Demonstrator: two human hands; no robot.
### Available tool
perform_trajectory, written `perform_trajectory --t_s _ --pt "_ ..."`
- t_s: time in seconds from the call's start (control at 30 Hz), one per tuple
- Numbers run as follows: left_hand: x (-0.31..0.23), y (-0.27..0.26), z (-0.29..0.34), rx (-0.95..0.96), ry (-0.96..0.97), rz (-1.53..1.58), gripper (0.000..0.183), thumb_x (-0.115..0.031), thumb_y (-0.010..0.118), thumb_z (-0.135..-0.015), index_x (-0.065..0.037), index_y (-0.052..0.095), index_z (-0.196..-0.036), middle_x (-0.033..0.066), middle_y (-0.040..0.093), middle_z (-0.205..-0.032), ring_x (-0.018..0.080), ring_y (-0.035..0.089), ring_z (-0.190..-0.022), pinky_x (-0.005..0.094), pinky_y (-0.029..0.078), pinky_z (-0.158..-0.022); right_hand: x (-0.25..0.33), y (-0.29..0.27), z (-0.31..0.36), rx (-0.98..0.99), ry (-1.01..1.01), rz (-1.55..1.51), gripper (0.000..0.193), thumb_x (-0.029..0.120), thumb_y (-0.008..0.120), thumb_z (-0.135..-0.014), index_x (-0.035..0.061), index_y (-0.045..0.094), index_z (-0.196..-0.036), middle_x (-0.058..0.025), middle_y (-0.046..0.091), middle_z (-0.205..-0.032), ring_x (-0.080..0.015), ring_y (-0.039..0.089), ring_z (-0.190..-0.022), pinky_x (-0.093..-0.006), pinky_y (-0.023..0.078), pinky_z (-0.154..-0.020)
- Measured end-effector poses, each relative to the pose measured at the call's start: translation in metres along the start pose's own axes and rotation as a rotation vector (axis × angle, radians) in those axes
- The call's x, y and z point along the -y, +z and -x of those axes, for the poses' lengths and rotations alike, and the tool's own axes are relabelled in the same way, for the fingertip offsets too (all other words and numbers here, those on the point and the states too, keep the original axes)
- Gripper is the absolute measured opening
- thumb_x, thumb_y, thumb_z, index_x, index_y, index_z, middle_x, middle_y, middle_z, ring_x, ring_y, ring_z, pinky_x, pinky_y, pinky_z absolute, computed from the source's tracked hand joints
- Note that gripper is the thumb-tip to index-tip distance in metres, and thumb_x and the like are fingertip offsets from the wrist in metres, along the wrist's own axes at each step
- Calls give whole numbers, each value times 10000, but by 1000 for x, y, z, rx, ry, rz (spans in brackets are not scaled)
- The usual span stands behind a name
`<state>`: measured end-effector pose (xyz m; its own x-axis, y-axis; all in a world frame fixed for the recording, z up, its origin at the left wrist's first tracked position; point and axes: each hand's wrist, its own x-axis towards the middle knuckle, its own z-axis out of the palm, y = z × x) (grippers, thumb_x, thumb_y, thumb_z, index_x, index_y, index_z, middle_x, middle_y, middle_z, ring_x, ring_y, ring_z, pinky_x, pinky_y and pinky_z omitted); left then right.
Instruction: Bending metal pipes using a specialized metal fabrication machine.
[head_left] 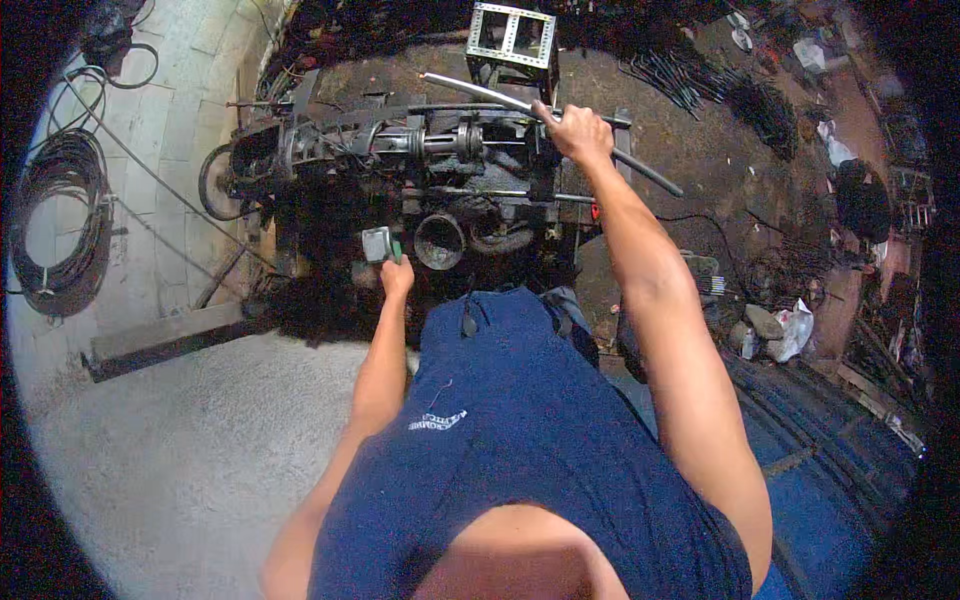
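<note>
My right hand [582, 136] is closed around a long grey metal rod [480, 91], raised over the far side of a dark, greasy machine [345, 140]. The rod slants from far left to near right, and its far-left end shows a small orange-brown tip. Lower and to the left, my left hand [397, 277] has its fingers closed on a green part [397, 251] beside a small pale grey, squarish piece [377, 244]. Whether the green part and the grey piece are joined I cannot tell. To the right of that hand is a round, funnel-like metal opening [440, 241] on the machine.
A perforated metal frame stand [512, 35] rises behind the machine. Coiled black cable [62, 220] hangs at the left wall, above a long beam [170, 335]. Dark rods [680, 80] lie on the floor at the far right. White plastic bags [793, 330] sit at the right.
</note>
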<state>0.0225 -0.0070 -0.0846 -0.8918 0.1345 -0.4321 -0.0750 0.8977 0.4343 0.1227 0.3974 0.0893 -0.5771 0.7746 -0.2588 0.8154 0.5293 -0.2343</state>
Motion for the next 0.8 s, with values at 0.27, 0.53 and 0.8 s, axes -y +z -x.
perform_trajectory --t_s 0.27,0.53,0.8 --pt "11 4 -9 23 17 -31 438 -316 550 -851 87 598 -1018 303 611 -977 448 572 -969 473 445 -861 -2 2 0 -12 29 -5 871 785 301 -770 25 691 -941 -220 658 -948 -350 636 -927 -439 503 -784" --pt "11 5 -8 19 9 -28 411 -319 537 -855 62 609 -994 303 609 -964 448 573 -958 479 445 -854 -4 0 0 -2 23 -15 878 789 301 -768 20 693 -927 -223 657 -948 -358 636 -917 -448 500 -785" --pt "8 4 -5 -14 32 -25 391 -314 534 -852 59 616 -934 301 616 -904 460 579 -913 495 445 -825 0 1 0 -30 1 -14 882 784 303 -771 7 689 -929 -233 653 -952 -379 627 -933 -461 494 -798"
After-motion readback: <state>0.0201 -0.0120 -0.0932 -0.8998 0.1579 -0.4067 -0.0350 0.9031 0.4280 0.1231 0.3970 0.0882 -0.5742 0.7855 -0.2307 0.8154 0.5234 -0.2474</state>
